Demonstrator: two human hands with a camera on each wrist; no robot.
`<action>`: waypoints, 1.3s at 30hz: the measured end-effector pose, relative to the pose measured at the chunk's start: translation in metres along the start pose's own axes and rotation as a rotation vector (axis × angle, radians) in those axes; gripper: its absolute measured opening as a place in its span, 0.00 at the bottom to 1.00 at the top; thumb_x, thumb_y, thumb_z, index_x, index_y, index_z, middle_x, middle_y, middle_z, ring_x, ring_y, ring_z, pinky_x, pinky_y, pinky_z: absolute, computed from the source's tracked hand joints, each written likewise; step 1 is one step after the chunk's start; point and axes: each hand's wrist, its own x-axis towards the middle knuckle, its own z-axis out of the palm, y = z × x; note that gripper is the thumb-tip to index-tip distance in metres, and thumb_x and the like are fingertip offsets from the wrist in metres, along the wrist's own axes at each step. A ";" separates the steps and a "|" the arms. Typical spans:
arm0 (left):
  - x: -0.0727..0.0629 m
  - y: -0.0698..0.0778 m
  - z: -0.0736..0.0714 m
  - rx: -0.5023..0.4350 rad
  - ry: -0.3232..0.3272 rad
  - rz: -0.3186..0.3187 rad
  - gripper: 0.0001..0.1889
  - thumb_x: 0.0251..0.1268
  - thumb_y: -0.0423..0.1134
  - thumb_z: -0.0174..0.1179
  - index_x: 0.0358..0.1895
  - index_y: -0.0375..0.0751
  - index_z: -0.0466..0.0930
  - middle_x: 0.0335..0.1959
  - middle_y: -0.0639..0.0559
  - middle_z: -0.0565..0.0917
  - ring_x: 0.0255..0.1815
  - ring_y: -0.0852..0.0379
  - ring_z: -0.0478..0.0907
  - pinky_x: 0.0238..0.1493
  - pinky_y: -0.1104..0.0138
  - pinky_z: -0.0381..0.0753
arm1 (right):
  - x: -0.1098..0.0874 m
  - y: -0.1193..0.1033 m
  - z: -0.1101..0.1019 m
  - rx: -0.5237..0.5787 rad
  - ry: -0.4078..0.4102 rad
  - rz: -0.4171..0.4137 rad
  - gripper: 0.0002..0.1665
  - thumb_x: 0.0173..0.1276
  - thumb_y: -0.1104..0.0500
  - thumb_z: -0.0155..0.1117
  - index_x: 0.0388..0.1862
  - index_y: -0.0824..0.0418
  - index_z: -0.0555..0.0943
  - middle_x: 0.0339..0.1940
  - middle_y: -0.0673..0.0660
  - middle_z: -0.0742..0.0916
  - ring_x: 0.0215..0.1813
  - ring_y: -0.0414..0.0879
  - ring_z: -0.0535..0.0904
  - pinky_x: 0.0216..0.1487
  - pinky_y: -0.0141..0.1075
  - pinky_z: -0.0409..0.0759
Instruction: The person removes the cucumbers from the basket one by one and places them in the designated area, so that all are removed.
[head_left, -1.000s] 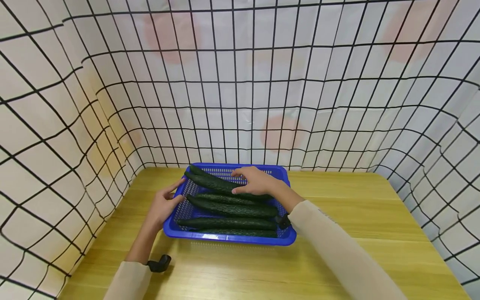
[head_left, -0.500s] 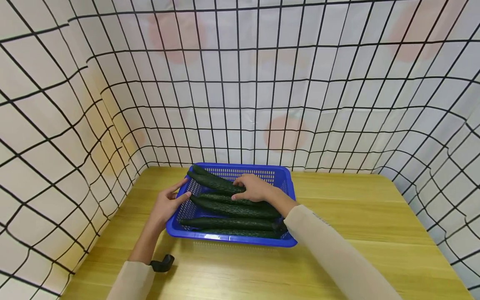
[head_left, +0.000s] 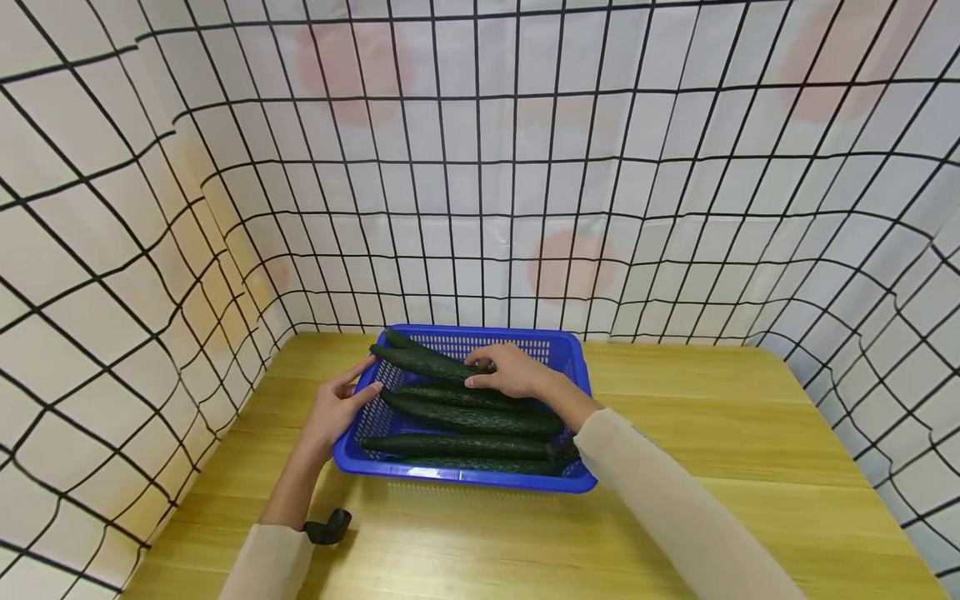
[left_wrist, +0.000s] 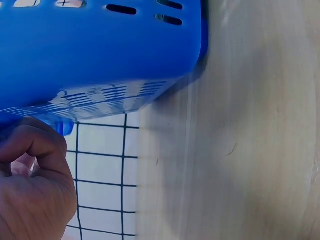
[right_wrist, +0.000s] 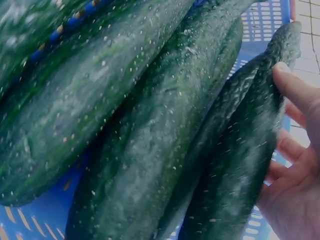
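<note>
A blue plastic basket (head_left: 495, 478) on the wooden table holds several long dark green cucumbers (head_left: 472, 412). My left hand (head_left: 333, 410) holds the basket's left rim, thumb at the inner side; in the left wrist view its fingers bend at the basket wall (left_wrist: 120, 55). Over the back of the basket, my right hand (head_left: 513, 372) grips a cucumber (head_left: 418, 361) from above, and that cucumber's left end reaches the rim. The right wrist view has the thumb on this cucumber (right_wrist: 240, 165) and the other fingers partly hidden behind it. Another cucumber (head_left: 397, 337) lies behind it.
Black grid netting (head_left: 495, 192) over white sheeting encloses the back and both sides. The wooden table (head_left: 712, 433) extends right of the basket and in front of it. A black wrist camera (head_left: 328, 527) is strapped by the left sleeve.
My right hand has come down and closed its fingers on the back cucumber, whose left end has shifted slightly left over the rim. The left hand stays on the basket.
</note>
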 end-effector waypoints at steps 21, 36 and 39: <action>-0.001 0.001 0.000 -0.014 -0.022 -0.010 0.33 0.73 0.50 0.65 0.79 0.62 0.66 0.50 0.30 0.86 0.39 0.42 0.90 0.37 0.56 0.91 | -0.039 -0.020 -0.046 -0.041 0.164 -0.107 0.25 0.77 0.47 0.64 0.68 0.53 0.80 0.63 0.54 0.85 0.65 0.51 0.79 0.64 0.50 0.80; -0.004 0.003 0.000 -0.006 -0.024 -0.016 0.33 0.73 0.52 0.64 0.79 0.63 0.65 0.54 0.32 0.85 0.40 0.43 0.90 0.38 0.55 0.91 | -0.099 0.023 -0.074 -0.078 0.255 -0.072 0.23 0.78 0.51 0.63 0.68 0.56 0.79 0.63 0.59 0.83 0.66 0.58 0.78 0.66 0.57 0.77; -0.005 0.003 0.000 -0.006 -0.028 -0.022 0.34 0.73 0.52 0.64 0.79 0.63 0.65 0.56 0.32 0.84 0.41 0.44 0.90 0.38 0.55 0.91 | -0.113 0.034 -0.079 -0.080 0.268 -0.053 0.24 0.78 0.52 0.62 0.69 0.57 0.78 0.65 0.60 0.82 0.67 0.59 0.77 0.66 0.58 0.76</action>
